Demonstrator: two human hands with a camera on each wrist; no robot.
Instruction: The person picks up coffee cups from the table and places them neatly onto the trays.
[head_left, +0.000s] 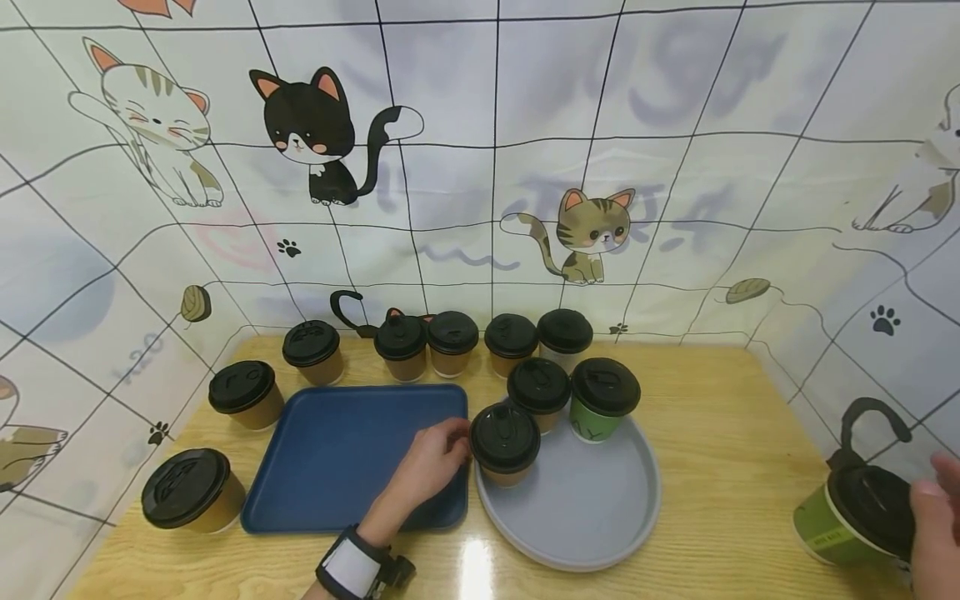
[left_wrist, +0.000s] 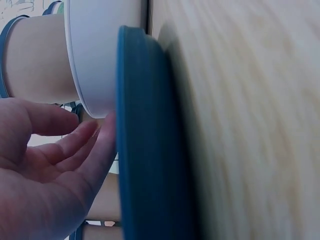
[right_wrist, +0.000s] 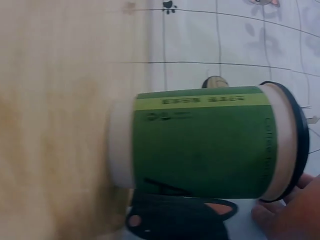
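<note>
My left hand [head_left: 438,450] is between the blue tray [head_left: 345,458] and the grey round plate [head_left: 585,525], its fingers loosely bent beside a brown paper cup with black lid [head_left: 505,446]. In the left wrist view, the left hand's fingertips [left_wrist: 107,122] reach the plate's pale rim [left_wrist: 102,55], and a gap separates thumb and fingers. My right hand [head_left: 937,525], partly out of frame, is at the lid side of a green paper cup [head_left: 828,525]. The right wrist view shows its fingers [right_wrist: 295,210] by that cup's lid edge [right_wrist: 300,140]; much of the hand is cut off.
A brown lidded cup [head_left: 540,396] and a green lidded cup [head_left: 600,400] stand on the plate's far side. Several more lidded cups line the back and left, among them one brown cup [head_left: 195,492] at front left. A cat-printed cloth [head_left: 450,183] encloses the table.
</note>
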